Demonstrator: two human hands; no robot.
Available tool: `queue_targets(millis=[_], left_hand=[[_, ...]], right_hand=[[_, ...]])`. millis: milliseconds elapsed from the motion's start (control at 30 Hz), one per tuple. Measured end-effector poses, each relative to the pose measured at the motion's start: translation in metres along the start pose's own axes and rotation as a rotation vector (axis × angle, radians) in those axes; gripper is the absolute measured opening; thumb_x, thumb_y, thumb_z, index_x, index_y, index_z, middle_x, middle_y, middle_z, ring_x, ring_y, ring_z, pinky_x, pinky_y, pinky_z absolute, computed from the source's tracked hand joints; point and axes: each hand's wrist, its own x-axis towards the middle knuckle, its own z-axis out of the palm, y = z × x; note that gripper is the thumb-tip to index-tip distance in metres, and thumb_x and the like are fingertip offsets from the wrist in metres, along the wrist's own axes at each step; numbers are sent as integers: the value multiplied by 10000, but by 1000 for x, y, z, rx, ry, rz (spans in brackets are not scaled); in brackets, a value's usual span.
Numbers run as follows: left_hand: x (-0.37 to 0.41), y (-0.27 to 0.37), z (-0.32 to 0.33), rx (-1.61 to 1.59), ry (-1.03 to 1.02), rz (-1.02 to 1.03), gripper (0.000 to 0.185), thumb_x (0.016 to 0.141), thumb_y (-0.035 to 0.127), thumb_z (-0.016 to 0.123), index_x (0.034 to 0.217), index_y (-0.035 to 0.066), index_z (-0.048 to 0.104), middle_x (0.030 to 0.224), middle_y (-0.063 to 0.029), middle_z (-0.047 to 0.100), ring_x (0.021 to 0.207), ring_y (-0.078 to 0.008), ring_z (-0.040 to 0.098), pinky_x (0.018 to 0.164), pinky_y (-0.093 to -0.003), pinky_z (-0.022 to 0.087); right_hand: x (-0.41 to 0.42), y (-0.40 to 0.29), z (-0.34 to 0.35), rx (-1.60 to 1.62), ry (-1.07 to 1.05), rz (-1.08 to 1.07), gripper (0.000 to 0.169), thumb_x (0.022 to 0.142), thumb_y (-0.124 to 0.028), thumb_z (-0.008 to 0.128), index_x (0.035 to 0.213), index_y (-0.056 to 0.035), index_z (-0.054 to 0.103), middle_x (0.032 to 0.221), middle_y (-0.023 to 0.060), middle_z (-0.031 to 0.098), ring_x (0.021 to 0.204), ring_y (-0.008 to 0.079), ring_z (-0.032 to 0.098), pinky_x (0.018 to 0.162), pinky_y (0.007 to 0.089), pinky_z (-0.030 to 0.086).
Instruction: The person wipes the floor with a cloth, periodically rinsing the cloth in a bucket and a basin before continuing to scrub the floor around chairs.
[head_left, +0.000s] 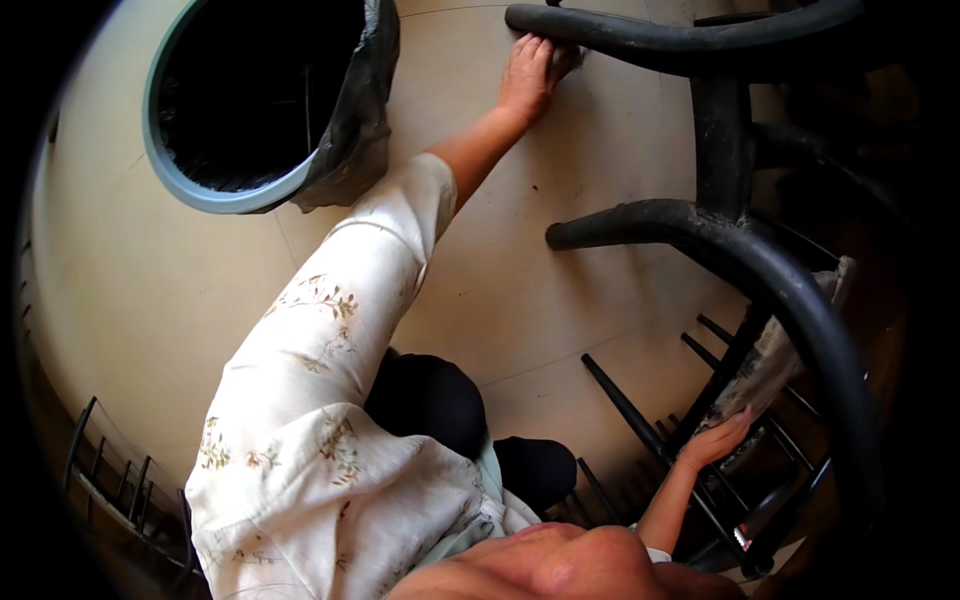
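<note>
My left hand (529, 79) is stretched forward, low over the floor, its fingers curled beneath the end of a thick black curved leg (600, 28). Between the fingers is a small dark crumpled thing (568, 58), perhaps a cloth; the curled fingers partly hide it. To the right and low, my right hand (712, 442) grips the lower edge of a worn grey panel (765, 360), which may be a chair seat. Its thumb side is hidden. A second black curved leg (622, 225) joins the first through an upright black bar (720, 142).
A bin with a pale blue rim (225, 202) and a black plastic liner (360, 142) stands close to my left forearm. Black chair legs (626, 401) crowd the lower right. A dark metal rack or chair frame (124, 487) is at lower left. Small specks lie on the beige floor (480, 292).
</note>
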Motion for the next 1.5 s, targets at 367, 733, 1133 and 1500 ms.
queue_targets(millis=[367, 733, 1133, 1500], left_hand=[[36, 13, 75, 722, -586, -34, 725, 926, 581, 491, 1486, 127, 413, 1545, -60, 386, 1464, -256, 247, 1192, -498, 111], [-57, 52, 182, 375, -640, 348, 350, 931, 256, 486, 1242, 238, 646, 1478, 43, 493, 1394, -161, 399, 1161, -482, 230], [-112, 42, 80, 261, -997, 517, 351, 903, 190, 533, 1235, 244, 633, 1514, 66, 444, 1460, -172, 310, 1218, -477, 189], [-180, 11, -83, 202, -977, 409, 412, 839, 36, 541, 1222, 162, 622, 1510, 14, 453, 1455, -203, 322, 1200, -470, 230]], right_hand=[[-2, -2, 0, -34, -57, 21, 458, 1079, -241, 307, 1296, 103, 519, 1328, 287, 526, 1237, 418, 486, 1092, 481, 333], [3, 0, 5, 34, -45, -8, 442, 1078, -241, 316, 1292, 88, 519, 1323, 286, 518, 1231, 416, 482, 1092, 473, 332], [-3, 4, 1, 36, -64, 44, 451, 1080, -252, 310, 1305, 89, 502, 1334, 288, 505, 1227, 423, 478, 1078, 476, 342], [0, 11, 7, 7, 15, -46, 464, 1061, -291, 343, 1263, 64, 564, 1285, 258, 567, 1201, 420, 506, 1056, 476, 361]])
